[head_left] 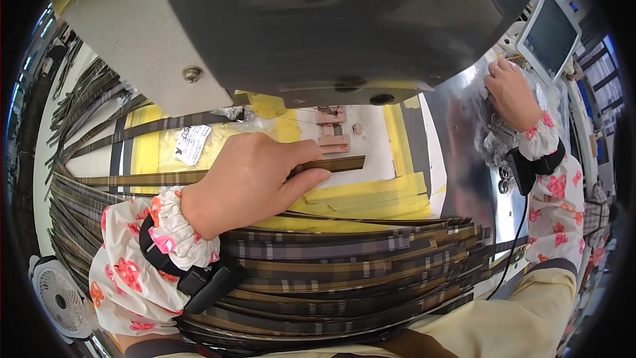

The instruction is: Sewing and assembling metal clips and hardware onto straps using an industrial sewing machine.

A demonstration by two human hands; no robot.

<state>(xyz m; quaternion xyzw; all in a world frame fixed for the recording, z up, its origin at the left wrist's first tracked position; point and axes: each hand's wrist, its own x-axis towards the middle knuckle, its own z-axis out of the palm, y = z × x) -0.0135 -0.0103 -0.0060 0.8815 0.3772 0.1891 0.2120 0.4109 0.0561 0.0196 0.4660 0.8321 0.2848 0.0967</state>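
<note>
My left hand (248,182) pinches a long brown strap (346,164) between thumb and fingers, its cut end sticking out to the right. The strap runs back to the left under my wrist. Just beyond its end is a small pink clamp (333,144) on the pale work plate, under the dark sewing machine head (318,33). Over at the right, my right hand (513,96) has its fingers curled beside a clear plastic bag (489,136) with metal rings in and around it. Whatever may be in those fingers is hidden.
Many plaid straps (344,272) lie layered along the near edge and fan out at the left. Yellow tape (377,199) borders the work plate. A white-framed screen (550,33) stands at the far right, a white fan (61,298) at the lower left. A black cable hangs from my right wrist.
</note>
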